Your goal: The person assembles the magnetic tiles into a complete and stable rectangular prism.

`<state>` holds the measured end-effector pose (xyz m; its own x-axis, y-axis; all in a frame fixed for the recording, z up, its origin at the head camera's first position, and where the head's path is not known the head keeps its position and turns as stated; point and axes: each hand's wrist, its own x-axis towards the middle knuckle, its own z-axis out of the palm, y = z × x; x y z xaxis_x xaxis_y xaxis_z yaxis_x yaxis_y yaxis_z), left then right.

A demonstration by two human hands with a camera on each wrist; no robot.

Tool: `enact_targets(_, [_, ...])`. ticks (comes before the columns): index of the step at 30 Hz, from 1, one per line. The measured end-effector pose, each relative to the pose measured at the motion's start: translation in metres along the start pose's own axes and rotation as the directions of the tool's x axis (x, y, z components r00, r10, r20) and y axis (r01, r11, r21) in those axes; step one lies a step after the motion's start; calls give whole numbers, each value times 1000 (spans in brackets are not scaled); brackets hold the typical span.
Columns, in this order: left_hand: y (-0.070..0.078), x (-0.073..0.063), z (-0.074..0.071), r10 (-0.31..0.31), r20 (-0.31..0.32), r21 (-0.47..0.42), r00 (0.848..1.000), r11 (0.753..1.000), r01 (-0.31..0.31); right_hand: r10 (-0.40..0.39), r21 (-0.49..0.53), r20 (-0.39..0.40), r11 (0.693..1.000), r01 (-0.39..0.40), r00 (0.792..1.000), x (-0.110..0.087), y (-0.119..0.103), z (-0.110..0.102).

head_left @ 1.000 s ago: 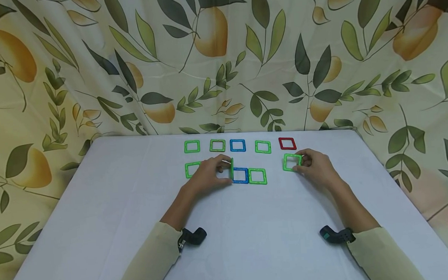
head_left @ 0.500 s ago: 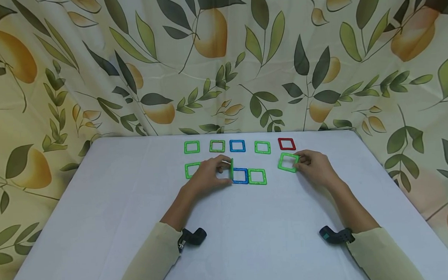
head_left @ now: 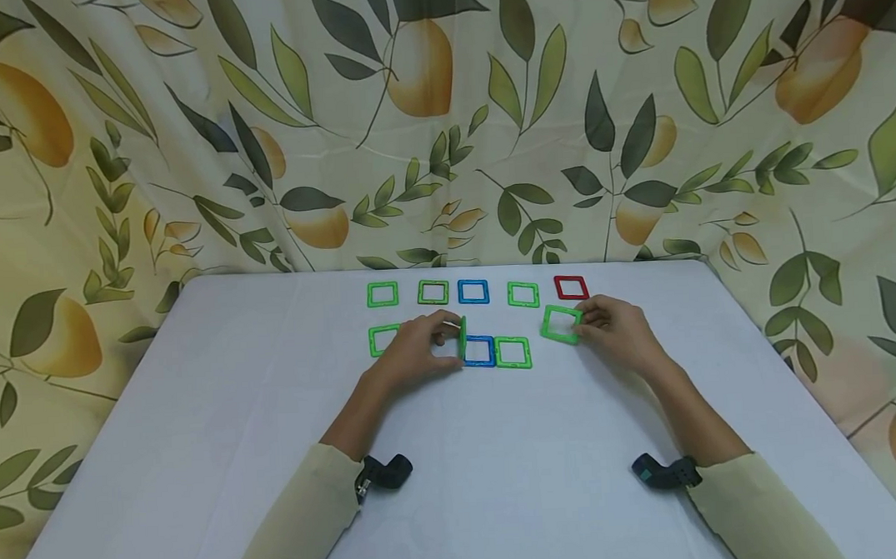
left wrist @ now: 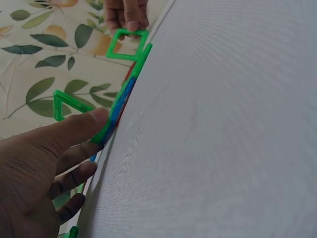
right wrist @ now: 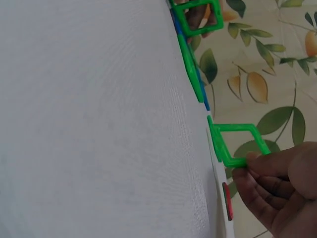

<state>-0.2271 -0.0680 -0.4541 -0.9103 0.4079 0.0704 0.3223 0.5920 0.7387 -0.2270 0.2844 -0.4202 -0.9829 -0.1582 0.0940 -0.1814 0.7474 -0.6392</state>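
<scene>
In the head view my left hand (head_left: 417, 352) grips a green square magnetic tile (head_left: 463, 339), an open frame standing on edge. It stands at the left side of a blue tile (head_left: 480, 364) lying flat, with another green tile (head_left: 513, 365) flat against the blue one's right. My right hand (head_left: 621, 334) pinches a second green square tile (head_left: 564, 309) by its right side, tilted above the table, apart from the flat pair. In the right wrist view, the thumb and fingers hold this tile's (right wrist: 237, 127) corner.
Along the table's (head_left: 457, 479) far edge lies a row of square tiles: green (head_left: 383, 305), green (head_left: 433, 303), blue (head_left: 474, 302), green (head_left: 523, 304) and red (head_left: 572, 297). Another green tile (head_left: 376, 343) is partly behind my left hand. A patterned curtain (head_left: 444, 188) hangs behind.
My right hand has moved left with its green tile, toward the flat blue and green pair, and the tile has turned slightly. My left hand stays still, holding the upright tile.
</scene>
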Motion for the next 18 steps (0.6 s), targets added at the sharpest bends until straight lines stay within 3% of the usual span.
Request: enact_targets(18, [-3, 1, -1, 12, -1, 1, 1000, 1000, -12, -98, 69, 4, 993, 97, 995, -4, -35, 28])
